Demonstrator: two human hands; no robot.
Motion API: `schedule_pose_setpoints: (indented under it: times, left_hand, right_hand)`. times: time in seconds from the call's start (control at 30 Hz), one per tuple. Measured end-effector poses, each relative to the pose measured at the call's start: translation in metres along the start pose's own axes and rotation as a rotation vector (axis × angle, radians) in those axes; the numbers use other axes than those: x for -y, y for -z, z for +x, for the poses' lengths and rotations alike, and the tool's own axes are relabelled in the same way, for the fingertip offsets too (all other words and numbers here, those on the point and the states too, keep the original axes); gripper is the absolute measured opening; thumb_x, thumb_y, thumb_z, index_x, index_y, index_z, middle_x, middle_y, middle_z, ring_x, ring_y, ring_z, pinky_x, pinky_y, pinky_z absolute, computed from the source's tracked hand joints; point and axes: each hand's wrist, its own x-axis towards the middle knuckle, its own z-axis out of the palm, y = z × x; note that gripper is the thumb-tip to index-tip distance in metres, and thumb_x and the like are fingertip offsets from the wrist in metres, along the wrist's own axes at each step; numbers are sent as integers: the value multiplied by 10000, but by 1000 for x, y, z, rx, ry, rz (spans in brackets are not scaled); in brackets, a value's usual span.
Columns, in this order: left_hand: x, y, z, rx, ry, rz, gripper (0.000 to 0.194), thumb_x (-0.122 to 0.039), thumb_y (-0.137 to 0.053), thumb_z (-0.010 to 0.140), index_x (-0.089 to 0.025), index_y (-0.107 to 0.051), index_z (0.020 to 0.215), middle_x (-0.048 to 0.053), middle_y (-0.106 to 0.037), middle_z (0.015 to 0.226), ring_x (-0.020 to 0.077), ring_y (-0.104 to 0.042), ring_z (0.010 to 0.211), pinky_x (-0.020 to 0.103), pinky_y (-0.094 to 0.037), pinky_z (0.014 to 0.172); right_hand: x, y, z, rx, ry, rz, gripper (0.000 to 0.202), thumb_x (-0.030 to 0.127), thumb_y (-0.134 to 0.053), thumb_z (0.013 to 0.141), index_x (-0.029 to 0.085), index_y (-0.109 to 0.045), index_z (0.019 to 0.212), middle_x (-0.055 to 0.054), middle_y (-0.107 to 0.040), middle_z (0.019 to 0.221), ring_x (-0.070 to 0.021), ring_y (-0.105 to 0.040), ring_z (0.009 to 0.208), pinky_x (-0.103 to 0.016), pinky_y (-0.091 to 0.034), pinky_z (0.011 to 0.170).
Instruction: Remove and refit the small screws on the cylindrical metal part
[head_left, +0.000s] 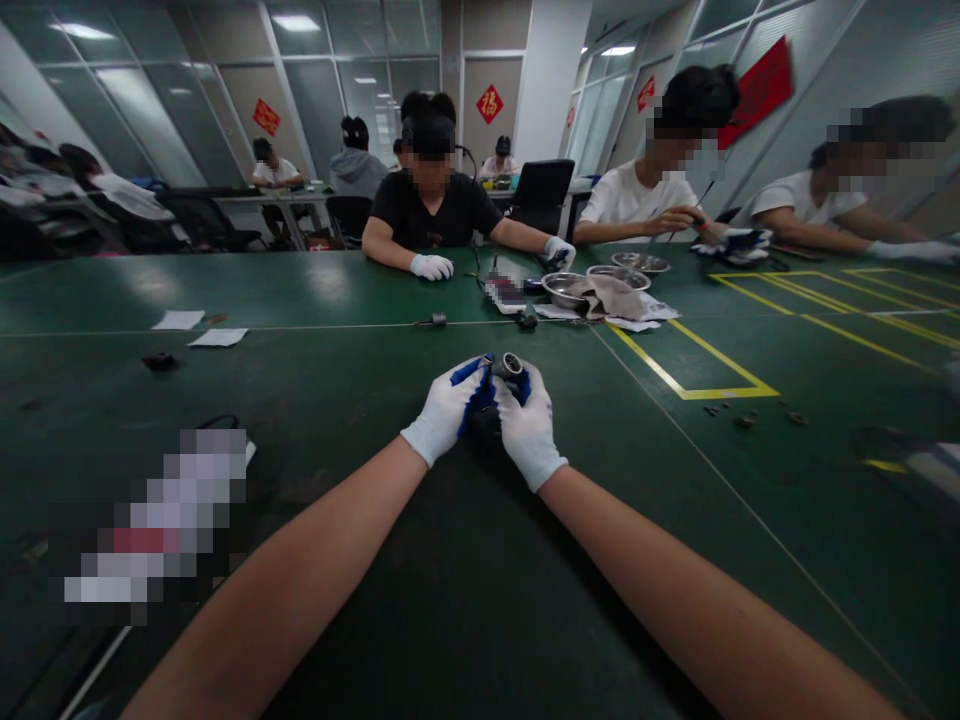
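Both my hands wear white gloves with blue palms and meet over the green table [420,620]. My right hand [526,425] is closed round a short metal cylinder [509,365] whose round end faces up and toward me. My left hand [448,408] is closed beside it, its fingers pinched on a small part [486,361] too small to name. Dark shapes show between and below the hands; what they are cannot be made out.
A blurred-out long object [172,510] lies at left. Paper sheets [218,338] and a dark piece [160,362] are beyond it. Metal bowls [564,291] with a cloth [609,297] stand ahead. Yellow tape [727,392] and small bits [744,422] are at right. People sit opposite.
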Motion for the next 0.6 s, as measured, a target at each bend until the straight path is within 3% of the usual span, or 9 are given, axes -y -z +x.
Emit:
schedule_pose_setpoints:
  times: [0.13, 0.27, 0.37, 0.47, 0.6]
  left_hand:
    - [2, 3, 4, -10, 5, 17, 538, -385, -958, 710, -141, -773, 1152, 128, -812, 1087, 285, -762, 1068, 442, -594, 1008]
    - [2, 10, 18, -127, -74, 167, 497, -418, -909, 778, -142, -770, 1166, 111, -804, 1046, 220, -760, 892, 358, -619, 825]
    - [-1, 17, 41, -232, -158, 377, 371, -361, -807, 885, -132, -769, 1174, 102, -799, 1008, 171, -725, 753, 299, -598, 709]
    - [-6, 22, 70, -356, -193, 626, 313, -307, -749, 926, -128, -762, 1182, 97, -798, 1014, 175, -736, 810, 287, -601, 764]
    - [-10, 25, 97, -361, -188, 697, 406, -287, -784, 890, -135, -728, 1263, 118, -793, 1106, 212, -754, 956, 337, -595, 922]
  right_hand:
    - [0, 0, 7, -111, -18, 10, 468, 553, -714, 845, 213, -651, 1161, -119, -780, 1149, -290, -730, 1098, -484, -565, 1055]
    - [-2, 7, 16, -321, -19, -27, 477, 568, -694, 835, 200, -638, 1133, -112, -765, 1081, -282, -710, 1080, -470, -556, 1027]
    - [-6, 14, 22, -392, -59, -55, 451, 554, -692, 837, 208, -632, 1119, -92, -747, 1062, -270, -695, 1067, -456, -551, 993]
    - [-10, 17, 25, -414, -123, -61, 386, 501, -698, 823, 222, -623, 1078, -75, -737, 1030, -252, -689, 1032, -432, -555, 957]
    - [-12, 16, 24, -381, -136, -85, 314, 457, -670, 811, 222, -615, 1012, -73, -722, 967, -250, -686, 962, -425, -576, 894]
